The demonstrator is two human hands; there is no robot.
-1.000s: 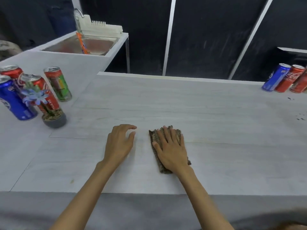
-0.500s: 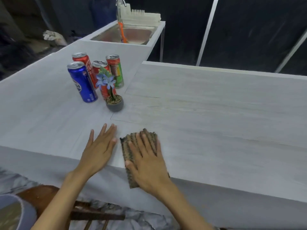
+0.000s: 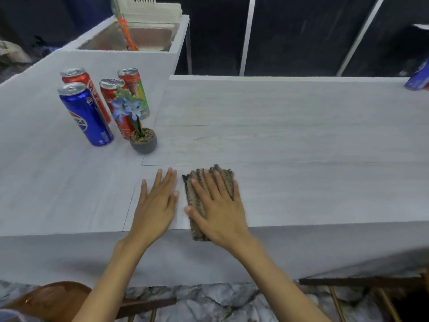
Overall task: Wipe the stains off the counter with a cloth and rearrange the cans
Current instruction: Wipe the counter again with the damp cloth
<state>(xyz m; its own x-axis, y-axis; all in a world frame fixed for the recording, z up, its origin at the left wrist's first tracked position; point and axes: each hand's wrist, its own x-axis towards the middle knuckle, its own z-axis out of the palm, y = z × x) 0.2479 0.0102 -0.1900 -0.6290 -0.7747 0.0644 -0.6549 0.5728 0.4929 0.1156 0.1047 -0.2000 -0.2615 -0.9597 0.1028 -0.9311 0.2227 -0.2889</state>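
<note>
Head view showed the right hand (image 3: 220, 214) pressed flat on the cloth (image 3: 209, 194) at the bench's (image 3: 301, 147) near edge, its grip wide, the left hand (image 3: 155, 205) flat beside it.

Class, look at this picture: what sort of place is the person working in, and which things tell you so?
Probably a kitchen-style set: a pale L-shaped counter, a steel sink with a white dish rack at its far end, and drink cans grouped nearby.
</note>
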